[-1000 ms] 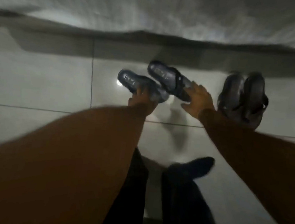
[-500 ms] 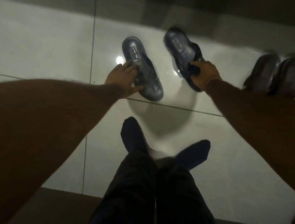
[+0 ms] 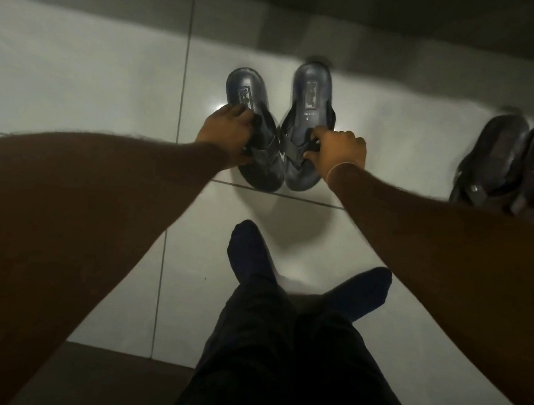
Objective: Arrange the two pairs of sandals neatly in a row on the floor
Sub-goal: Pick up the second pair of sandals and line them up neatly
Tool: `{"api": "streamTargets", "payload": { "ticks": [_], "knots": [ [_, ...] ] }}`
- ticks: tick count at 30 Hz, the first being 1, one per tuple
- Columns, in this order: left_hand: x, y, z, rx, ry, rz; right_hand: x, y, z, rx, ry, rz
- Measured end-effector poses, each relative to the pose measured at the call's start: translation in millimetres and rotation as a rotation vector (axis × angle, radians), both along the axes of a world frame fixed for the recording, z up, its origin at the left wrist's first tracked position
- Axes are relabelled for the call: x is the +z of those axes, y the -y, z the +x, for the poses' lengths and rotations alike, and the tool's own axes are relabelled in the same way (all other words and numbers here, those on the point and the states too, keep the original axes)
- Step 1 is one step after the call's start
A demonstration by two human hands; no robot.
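Left hand (image 3: 225, 132) is clamped over the strap of the left blue sandal (image 3: 253, 127), fingers curled across it. Right hand (image 3: 338, 150) likewise, gripping the strap of the right blue sandal (image 3: 306, 125), thumb underneath, a thin band at the wrist. Both sandals sit soles-down on the pale tile floor (image 3: 91, 90), toes toward the person, heels toward the wall. Toe ends are touching or v. close; heel ends splay apart a bit, so not quite parallel, and the right one reaches a bit further toward the wall.

Out to the right, well apart: the dark pair (image 3: 514, 166), two sandals side by side, partly cut off by the frame edge and blurred.

Step in hand, by my read: squaring up the blue pair. The dark pair looks placed already. Next move wants the heels swung together, then prob. the whole pair slid rightward so the gap to the dark pair closes and toes line up w/ them; whether that gap needs closing is a judgement call.

Writing: each blue footbed has a rectangular logo stamp at the heel and small print below it on the right one. Too small and dim to read, no brand legible.
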State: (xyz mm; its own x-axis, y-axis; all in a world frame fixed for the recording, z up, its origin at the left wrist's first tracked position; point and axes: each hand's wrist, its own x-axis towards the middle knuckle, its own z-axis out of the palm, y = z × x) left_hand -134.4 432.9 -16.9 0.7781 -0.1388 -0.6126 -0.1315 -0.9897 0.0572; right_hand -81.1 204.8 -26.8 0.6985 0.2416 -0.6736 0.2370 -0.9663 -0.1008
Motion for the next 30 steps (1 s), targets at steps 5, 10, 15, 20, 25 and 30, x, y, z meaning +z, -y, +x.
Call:
{"api": "streamTargets", "payload": {
  "ticks": [5,10,15,20,25,30],
  "knots": [
    [-1,-3,-4,-0.108,0.025,-0.036,0,4,-3,0.014,0.035,-0.012],
    [-5,8,-12,-0.077,-0.024,-0.036,-6,4,-7,-0.218,0.046,0.128],
    [-7,16,-17,0.009,-0.035,-0.078,-8,-1,-16,-0.521,-0.053,0.291],
    [-7,17,-19,0.016,-0.023,-0.096,-13,5,-18,-0.284,-0.055,0.192],
    [-14,17,-25,0.008,-0.02,-0.059,-12,4,-16,-0.357,-0.062,0.251],
    [-17,20,-28,0.041,0.002,-0.061,-14,5,-17,-0.383,-0.06,0.277]
  ]
}}
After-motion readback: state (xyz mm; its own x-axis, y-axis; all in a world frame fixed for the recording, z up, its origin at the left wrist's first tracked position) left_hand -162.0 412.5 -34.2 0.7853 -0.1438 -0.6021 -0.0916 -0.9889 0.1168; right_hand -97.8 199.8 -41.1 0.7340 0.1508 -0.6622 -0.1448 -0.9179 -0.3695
